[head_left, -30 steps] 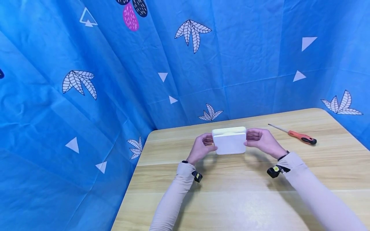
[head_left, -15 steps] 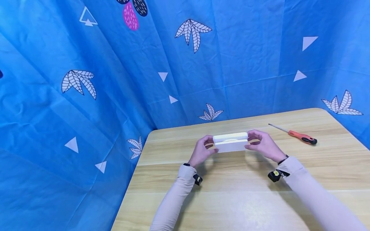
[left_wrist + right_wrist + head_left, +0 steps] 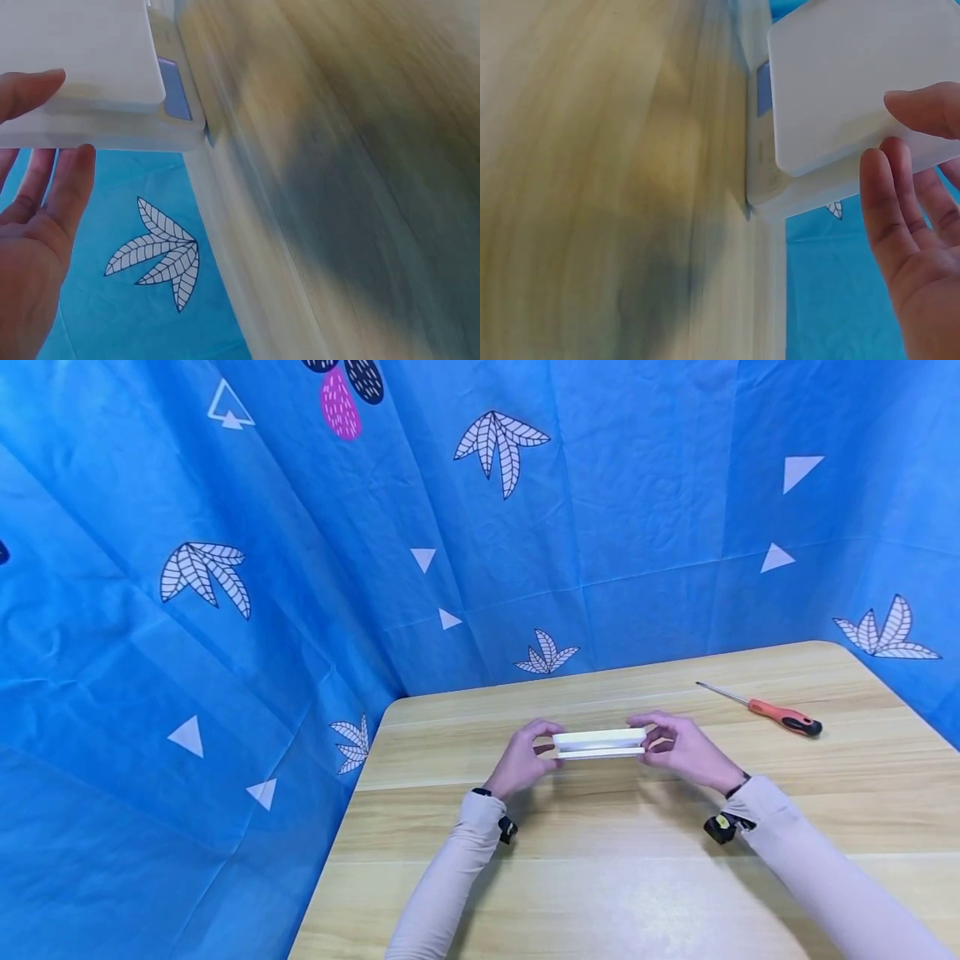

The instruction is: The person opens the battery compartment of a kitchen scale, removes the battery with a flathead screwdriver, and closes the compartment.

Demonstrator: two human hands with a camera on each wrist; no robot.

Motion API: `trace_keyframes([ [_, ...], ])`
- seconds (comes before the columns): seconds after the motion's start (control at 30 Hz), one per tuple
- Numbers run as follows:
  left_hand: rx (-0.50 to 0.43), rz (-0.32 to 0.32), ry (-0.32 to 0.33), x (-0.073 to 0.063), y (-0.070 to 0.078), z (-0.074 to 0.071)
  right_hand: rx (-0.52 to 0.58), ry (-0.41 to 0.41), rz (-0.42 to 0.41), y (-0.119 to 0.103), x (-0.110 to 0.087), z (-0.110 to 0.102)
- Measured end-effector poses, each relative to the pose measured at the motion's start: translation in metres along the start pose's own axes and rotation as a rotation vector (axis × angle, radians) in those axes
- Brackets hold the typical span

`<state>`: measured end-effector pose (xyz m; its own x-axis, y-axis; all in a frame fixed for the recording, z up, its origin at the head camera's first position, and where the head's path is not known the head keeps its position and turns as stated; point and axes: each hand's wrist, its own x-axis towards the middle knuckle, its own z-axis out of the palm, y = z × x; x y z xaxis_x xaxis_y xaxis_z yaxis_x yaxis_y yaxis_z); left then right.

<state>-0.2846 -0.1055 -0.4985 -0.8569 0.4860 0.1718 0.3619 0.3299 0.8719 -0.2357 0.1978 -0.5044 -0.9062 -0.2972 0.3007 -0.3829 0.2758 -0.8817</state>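
A white kitchen scale (image 3: 600,740) is gripped at its two ends between both hands, edge-on in the head view. My left hand (image 3: 522,758) pinches its left end; in the left wrist view the thumb lies on the flat weighing plate (image 3: 82,45) and the fingers are at the base behind. The right hand (image 3: 686,752) does the same at the other end, thumb on the plate (image 3: 855,82) in the right wrist view. A small bluish display (image 3: 174,88) shows on the base beside the plate. The scale stands close over the table, its lower edge nearest the wood.
A screwdriver (image 3: 783,717) with an orange and black handle lies on the wooden table (image 3: 570,893) to the right, its tip pointing back left. Blue patterned curtain (image 3: 645,527) hangs behind the table and along its left side.
The scale has been tipped so that its broad face turned out of the head view and only a narrow edge shows. Both hands turned with it and sank slightly. The screwdriver stayed put.
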Motion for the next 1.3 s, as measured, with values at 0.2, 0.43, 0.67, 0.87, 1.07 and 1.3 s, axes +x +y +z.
trace_keyframes([
  [0.2,0.111,0.044,-0.076,-0.006,-0.003,0.002,-0.144,-0.019,-0.067,0.003,-0.008,0.007],
  [0.43,0.267,0.057,-0.129,-0.012,-0.007,0.008,-0.2,-0.054,-0.041,0.009,-0.015,0.013],
  [0.67,0.466,0.145,-0.158,-0.015,-0.014,0.012,-0.19,-0.086,-0.03,0.015,-0.022,0.018],
  [0.87,0.581,0.204,-0.186,-0.017,-0.016,0.015,-0.191,-0.109,-0.024,0.014,-0.023,0.02],
  [1.07,0.695,0.215,-0.208,-0.017,-0.013,0.02,-0.247,-0.145,-0.028,0.012,-0.023,0.02],
  [1.3,0.813,0.186,-0.243,-0.019,-0.008,0.026,-0.378,-0.167,-0.058,0.011,-0.022,0.023],
])
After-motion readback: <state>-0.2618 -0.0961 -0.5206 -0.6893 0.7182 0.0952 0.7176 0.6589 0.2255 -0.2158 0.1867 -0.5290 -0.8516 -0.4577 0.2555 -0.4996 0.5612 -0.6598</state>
